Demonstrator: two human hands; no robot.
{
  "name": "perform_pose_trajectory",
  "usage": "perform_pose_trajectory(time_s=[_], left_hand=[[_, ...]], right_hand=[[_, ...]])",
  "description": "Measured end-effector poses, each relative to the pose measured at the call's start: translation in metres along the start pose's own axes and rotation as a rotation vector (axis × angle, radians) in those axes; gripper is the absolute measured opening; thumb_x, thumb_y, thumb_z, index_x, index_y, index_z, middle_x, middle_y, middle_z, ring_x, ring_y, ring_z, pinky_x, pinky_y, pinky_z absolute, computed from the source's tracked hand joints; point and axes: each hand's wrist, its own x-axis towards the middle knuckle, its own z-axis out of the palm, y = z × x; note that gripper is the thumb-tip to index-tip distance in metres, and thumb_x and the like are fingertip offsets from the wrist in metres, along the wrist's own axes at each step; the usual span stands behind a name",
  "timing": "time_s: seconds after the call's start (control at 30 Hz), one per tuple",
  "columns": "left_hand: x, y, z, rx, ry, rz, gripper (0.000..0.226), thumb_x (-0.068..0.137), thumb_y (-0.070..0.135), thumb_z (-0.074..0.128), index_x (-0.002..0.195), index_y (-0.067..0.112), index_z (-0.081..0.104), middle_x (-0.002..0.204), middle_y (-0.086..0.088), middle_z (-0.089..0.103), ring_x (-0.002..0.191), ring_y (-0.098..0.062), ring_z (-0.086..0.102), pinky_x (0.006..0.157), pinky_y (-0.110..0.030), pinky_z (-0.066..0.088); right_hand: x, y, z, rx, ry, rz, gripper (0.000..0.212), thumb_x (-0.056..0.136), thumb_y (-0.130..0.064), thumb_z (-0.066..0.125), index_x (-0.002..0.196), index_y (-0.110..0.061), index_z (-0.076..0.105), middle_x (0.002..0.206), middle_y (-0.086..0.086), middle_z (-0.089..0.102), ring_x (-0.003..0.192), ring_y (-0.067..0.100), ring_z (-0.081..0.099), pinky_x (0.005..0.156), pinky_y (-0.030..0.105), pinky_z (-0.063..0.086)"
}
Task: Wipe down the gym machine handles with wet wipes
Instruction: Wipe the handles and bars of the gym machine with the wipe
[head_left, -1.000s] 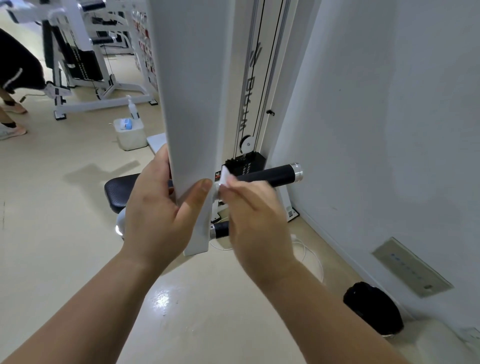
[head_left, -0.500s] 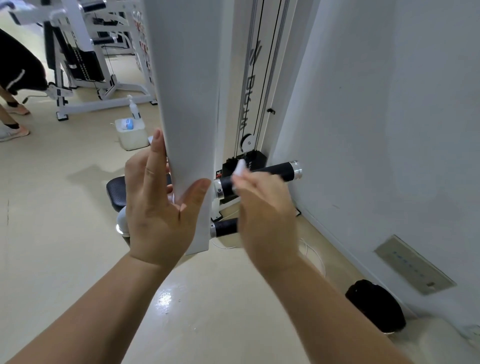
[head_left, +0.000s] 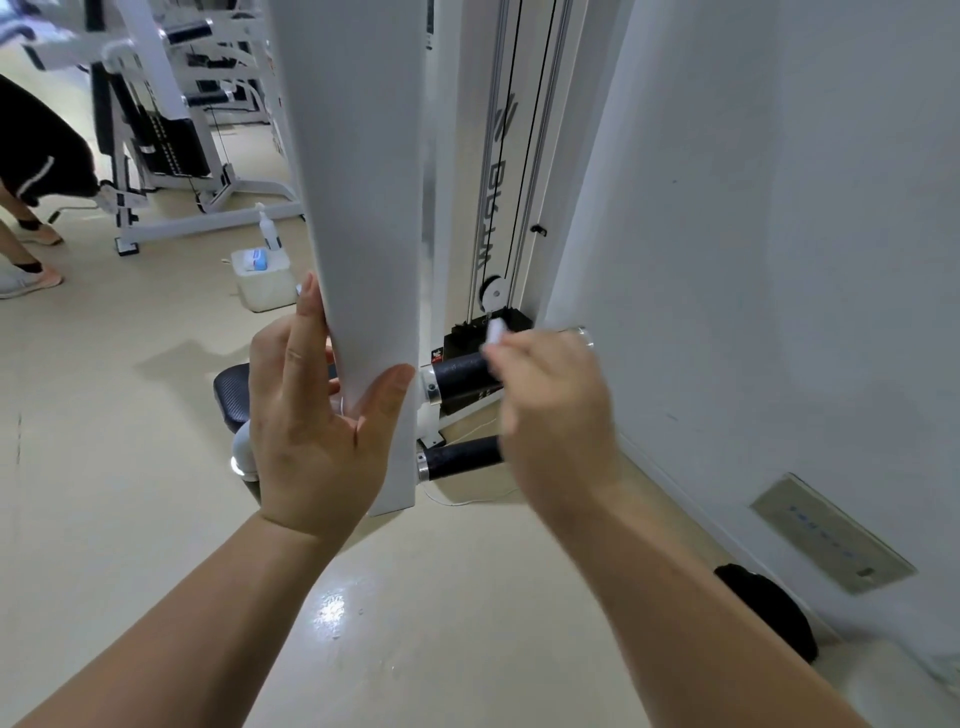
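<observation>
A white machine arm (head_left: 363, 218) hangs down in front of me. Two black handles stick out to its right: an upper handle (head_left: 460, 375) and a lower handle (head_left: 457, 457). My left hand (head_left: 317, 421) steadies the arm's lower end, thumb on the front face, fingers straight along the left edge. My right hand (head_left: 553, 410) is closed over the upper handle's outer half and pinches a white wet wipe (head_left: 494, 330), of which only a small tip shows above the fingers. The handle's chrome end cap peeks out past my knuckles.
A black padded seat (head_left: 234, 389) sits behind my left hand. A white wipe tub (head_left: 262, 280) and a pump bottle (head_left: 268, 228) stand on the floor. Another person (head_left: 31, 171) bends by a machine at the far left. A wall runs along the right, with a black object (head_left: 769, 608) at its foot.
My right hand with the wipe has slid outward along the upper handle, baring the inner black part. My left hand's fingers have straightened along the white arm's edge.
</observation>
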Motion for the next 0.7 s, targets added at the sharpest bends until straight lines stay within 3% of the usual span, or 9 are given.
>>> perform_pose_trajectory(time_s=[0.1, 0.2, 0.3, 0.43, 0.5, 0.6, 0.7], left_hand=[[0.0, -0.002, -0.002, -0.018, -0.015, -0.003, 0.075, 0.097, 0.047, 0.059, 0.154, 0.013, 0.024, 0.123, -0.014, 0.045, 0.105, -0.03, 0.055, 0.077, -0.038, 0.058], [0.0, -0.002, -0.004, -0.021, -0.012, 0.005, 0.075, 0.097, 0.047, 0.06, 0.155, 0.018, 0.022, 0.122, -0.008, 0.043, 0.102, -0.031, 0.055, 0.075, -0.045, 0.059], [0.0, -0.002, -0.006, -0.017, -0.018, 0.011, 0.074, 0.097, 0.051, 0.057, 0.154, 0.023, 0.021, 0.12, -0.004, 0.042, 0.1, -0.03, 0.054, 0.077, -0.046, 0.058], [0.0, 0.0, -0.007, 0.001, -0.029, 0.01, 0.074, 0.098, 0.052, 0.054, 0.155, 0.02, 0.021, 0.119, -0.004, 0.042, 0.101, -0.023, 0.051, 0.083, -0.041, 0.055], [-0.001, 0.004, -0.007, 0.006, -0.022, 0.026, 0.074, 0.098, 0.051, 0.054, 0.155, 0.018, 0.021, 0.117, -0.002, 0.042, 0.099, -0.03, 0.053, 0.082, -0.05, 0.056], [-0.002, 0.005, -0.008, 0.002, -0.004, 0.072, 0.073, 0.098, 0.05, 0.055, 0.154, 0.019, 0.021, 0.117, -0.001, 0.042, 0.095, -0.036, 0.056, 0.077, -0.056, 0.056], [-0.002, 0.003, -0.009, 0.003, -0.021, 0.083, 0.073, 0.099, 0.052, 0.053, 0.155, 0.02, 0.017, 0.118, -0.002, 0.041, 0.098, -0.036, 0.056, 0.077, -0.057, 0.056]], right_hand=[[-0.003, -0.02, 0.005, 0.072, -0.232, -0.129, 0.032, 0.095, -0.017, 0.041, 0.086, -0.012, 0.072, 0.084, 0.001, 0.067, 0.079, 0.021, 0.052, 0.071, 0.037, 0.047], [0.009, 0.006, -0.008, -0.025, -0.244, -0.229, 0.022, 0.094, -0.007, 0.054, 0.103, -0.009, 0.074, 0.094, 0.003, 0.073, 0.082, 0.03, 0.059, 0.074, 0.041, 0.047], [0.029, 0.035, -0.028, -0.069, -0.248, -0.206, 0.014, 0.094, -0.017, 0.065, 0.103, -0.016, 0.075, 0.086, -0.005, 0.072, 0.08, 0.026, 0.054, 0.076, 0.038, 0.042], [0.054, 0.042, -0.041, -0.019, -0.454, -0.123, 0.013, 0.093, -0.035, 0.066, 0.102, -0.035, 0.075, 0.079, -0.027, 0.061, 0.092, 0.011, 0.047, 0.089, 0.04, 0.036], [0.059, 0.028, -0.028, -0.015, -0.502, -0.186, 0.011, 0.092, -0.035, 0.067, 0.098, -0.036, 0.077, 0.074, -0.025, 0.059, 0.086, 0.01, 0.05, 0.086, 0.043, 0.039], [0.057, 0.001, -0.005, -0.023, -0.525, -0.319, 0.017, 0.09, -0.034, 0.062, 0.089, -0.032, 0.079, 0.063, -0.026, 0.044, 0.072, 0.009, 0.045, 0.074, 0.034, 0.032], [0.062, 0.002, -0.011, 0.007, -0.603, -0.309, 0.015, 0.093, -0.03, 0.064, 0.096, -0.03, 0.079, 0.061, -0.034, 0.039, 0.075, 0.005, 0.043, 0.078, 0.032, 0.03]])
